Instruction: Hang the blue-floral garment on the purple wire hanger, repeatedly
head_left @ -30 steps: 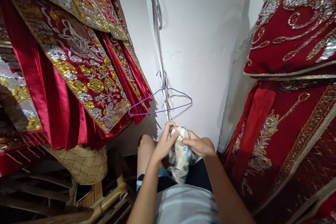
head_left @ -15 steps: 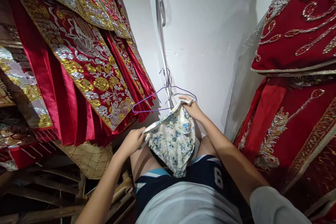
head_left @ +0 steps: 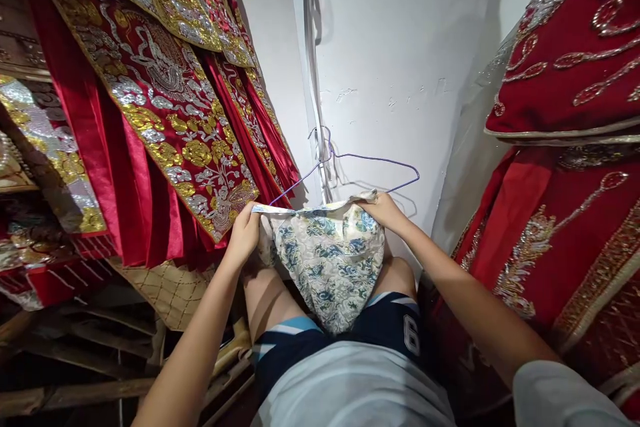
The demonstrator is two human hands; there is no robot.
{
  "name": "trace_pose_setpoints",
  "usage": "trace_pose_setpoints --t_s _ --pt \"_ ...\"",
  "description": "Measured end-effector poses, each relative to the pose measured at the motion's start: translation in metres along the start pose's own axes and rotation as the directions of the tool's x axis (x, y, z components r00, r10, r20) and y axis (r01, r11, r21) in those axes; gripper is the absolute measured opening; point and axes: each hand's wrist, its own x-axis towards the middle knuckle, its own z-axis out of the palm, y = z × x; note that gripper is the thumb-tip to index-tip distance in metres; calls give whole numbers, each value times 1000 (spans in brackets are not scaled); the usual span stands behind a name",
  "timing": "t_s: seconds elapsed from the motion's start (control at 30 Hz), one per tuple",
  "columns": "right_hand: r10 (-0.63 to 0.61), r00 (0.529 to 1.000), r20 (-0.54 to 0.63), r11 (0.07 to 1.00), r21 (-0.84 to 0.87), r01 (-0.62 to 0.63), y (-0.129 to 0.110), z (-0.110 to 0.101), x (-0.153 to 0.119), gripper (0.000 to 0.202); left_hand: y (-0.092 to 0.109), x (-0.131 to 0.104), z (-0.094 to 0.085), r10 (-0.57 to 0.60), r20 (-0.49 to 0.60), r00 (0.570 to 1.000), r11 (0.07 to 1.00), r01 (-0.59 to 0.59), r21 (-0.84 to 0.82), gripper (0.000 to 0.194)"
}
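A white and blue floral garment point(head_left: 333, 267) hangs over my lap, spread wide by both hands at its banded top edge. My left hand point(head_left: 244, 237) is closed on the left end of that edge. On the right end, my right hand point(head_left: 387, 211) grips the same band. Just behind the garment, a thin purple hanger point(head_left: 370, 157) hangs by its hook from a white strip point(head_left: 311, 80) on the wall. The hanger's lower part is hidden behind the cloth. Whether it touches the garment I cannot tell.
Red costumes point(head_left: 185, 120) with gold and silver embroidery hang at the left. More beaded red cloth point(head_left: 565, 80) hangs close on the right. A bamboo frame point(head_left: 90, 393) stands low at the left. The white wall point(head_left: 390, 27) closes off the front.
Both hands have moved apart, stretching the garment's top edge wider and more level. The left hand rose slightly. The hanger has turned, its right arm now reaching further right.
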Motion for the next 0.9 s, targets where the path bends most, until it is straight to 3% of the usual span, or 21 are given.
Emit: trace_pose_setpoints --t_s 0.1,0.17,0.33,0.4,0.47,0.57,0.63,0.8,0.9 --pt "-6 1000 9 999 35 6 -10 1 -2 16 8 24 7 47 -92 995 998 -50 -37 16" --pt "5 1000 10 1000 26 -5 -15 7 -6 15 19 40 15 114 -94 989 993 -113 16 17" --pt "7 998 61 1000 -9 -7 -25 24 -19 20 56 56 42 220 106 970 942 -240 237 17" --pt "-31 997 71 1000 5 30 -28 23 -23 16 62 53 49 231 110 967 933 -253 257 20" --pt "-85 996 -4 996 1 85 -29 13 -23 14 60 51 51 266 68 962 930 -274 245 22" --pt "-122 951 -284 992 -69 107 -23 -14 -14 52 49 51 48 302 57 952 921 -306 241 21" --pt "-103 915 -391 991 -117 61 -17 -36 -6 59 44 53 45 308 75 948 917 -317 240 22" --pt "-119 925 -361 970 -241 31 -14 -70 -3 31 45 57 44 274 129 953 918 -299 261 23" --pt "-202 898 -392 944 -324 71 -22 -76 -13 51 45 59 44 262 163 951 915 -298 272 22"
